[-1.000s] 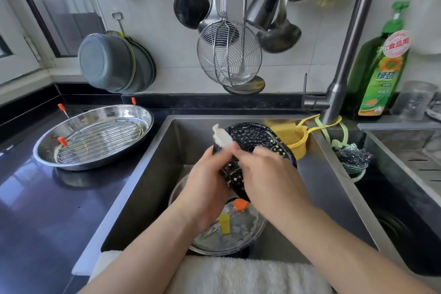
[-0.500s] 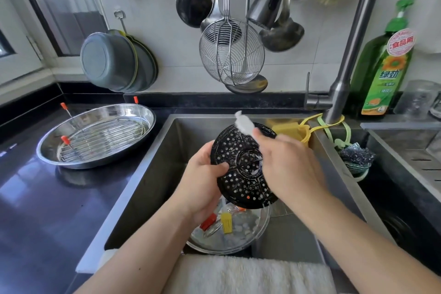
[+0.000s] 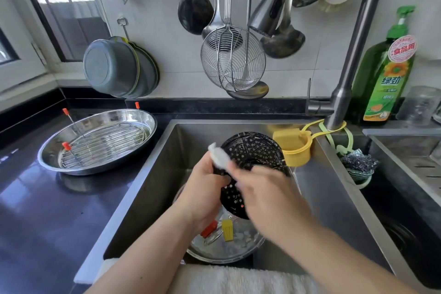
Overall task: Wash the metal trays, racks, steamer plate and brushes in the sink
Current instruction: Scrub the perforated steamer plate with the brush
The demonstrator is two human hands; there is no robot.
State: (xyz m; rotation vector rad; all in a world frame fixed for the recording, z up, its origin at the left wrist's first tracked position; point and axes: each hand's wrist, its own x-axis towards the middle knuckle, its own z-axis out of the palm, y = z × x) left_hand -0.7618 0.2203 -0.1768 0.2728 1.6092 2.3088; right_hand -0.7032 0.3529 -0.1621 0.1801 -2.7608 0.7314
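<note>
Oval metal tray (image 3: 47, 157) with wire rack (image 3: 105, 145) inside sits on the counter, left of the sink (image 3: 152, 186). Left hand (image 3: 202, 188) grips the black perforated steamer plate's (image 3: 253, 153) left edge, tilted above the sink. Right hand (image 3: 265, 193) pinches a white cloth (image 3: 218, 156) against it (blurred). Below: tray (image 3: 238, 249) holding brushes (image 3: 226, 229).
</note>
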